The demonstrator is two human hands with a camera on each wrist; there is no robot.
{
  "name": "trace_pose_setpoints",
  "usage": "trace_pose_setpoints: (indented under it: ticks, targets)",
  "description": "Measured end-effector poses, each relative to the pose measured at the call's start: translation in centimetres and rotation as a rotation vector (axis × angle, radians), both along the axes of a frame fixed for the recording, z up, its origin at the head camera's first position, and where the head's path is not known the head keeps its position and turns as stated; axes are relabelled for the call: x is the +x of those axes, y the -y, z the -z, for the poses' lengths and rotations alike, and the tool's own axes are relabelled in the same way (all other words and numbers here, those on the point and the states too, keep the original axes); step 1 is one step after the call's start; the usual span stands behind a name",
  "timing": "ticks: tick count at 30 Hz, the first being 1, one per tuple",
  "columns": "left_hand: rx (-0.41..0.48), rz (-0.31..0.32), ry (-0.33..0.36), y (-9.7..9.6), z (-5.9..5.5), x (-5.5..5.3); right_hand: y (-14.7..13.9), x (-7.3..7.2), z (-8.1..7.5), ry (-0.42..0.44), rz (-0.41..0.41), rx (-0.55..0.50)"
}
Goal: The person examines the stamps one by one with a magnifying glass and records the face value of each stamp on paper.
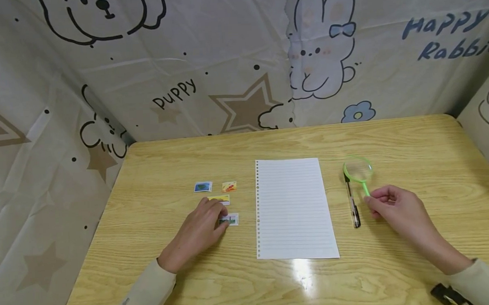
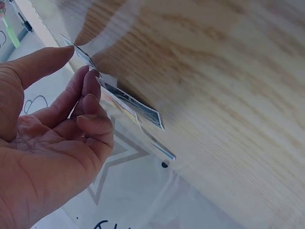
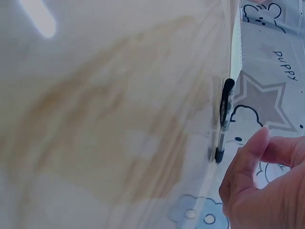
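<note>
My right hand [image 1: 396, 205] pinches the handle of a green-rimmed magnifying glass [image 1: 366, 188] between thumb and fingers. Its round lens overlaps the tip of a clear and black pen [image 1: 352, 206]. In the right wrist view my hand [image 3: 267, 174] hides the magnifying glass, and the pen [image 3: 225, 114] shows beyond. On the left, my left hand [image 1: 201, 223] is low over several small stamps, thumb and fingertips right at a green and purple stamp [image 1: 232, 219]. A yellow stamp [image 1: 222, 199] is partly covered by the fingers. From the left wrist, a dark stamp [image 2: 133, 105] lies beside the fingertips.
A lined, punched sheet of paper [image 1: 293, 210] lies between my hands on the wooden table [image 1: 359, 280]. Farther back are a blue stamp [image 1: 203, 187] and a red and yellow stamp [image 1: 229, 186]. Printed cloth [image 1: 239, 60] hangs along the table's back and sides.
</note>
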State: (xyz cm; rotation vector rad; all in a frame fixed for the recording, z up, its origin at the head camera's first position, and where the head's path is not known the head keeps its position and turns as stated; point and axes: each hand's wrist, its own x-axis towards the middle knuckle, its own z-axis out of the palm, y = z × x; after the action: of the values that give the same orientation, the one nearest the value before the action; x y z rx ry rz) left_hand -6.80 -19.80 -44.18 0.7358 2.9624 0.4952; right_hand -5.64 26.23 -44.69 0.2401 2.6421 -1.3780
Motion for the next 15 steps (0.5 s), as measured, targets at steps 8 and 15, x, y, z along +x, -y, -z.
trace_pose_setpoints:
  ticks: [8, 15]
  targets:
    - [-0.005, 0.004, -0.010, 0.0, 0.0, 0.1, -1.0, 0.0, 0.4, 0.020, 0.026, -0.052]
    - [-0.015, 0.009, -0.027, 0.0, 0.1, 0.2, -1.6, -0.1, 0.5, 0.057, 0.042, -0.051]
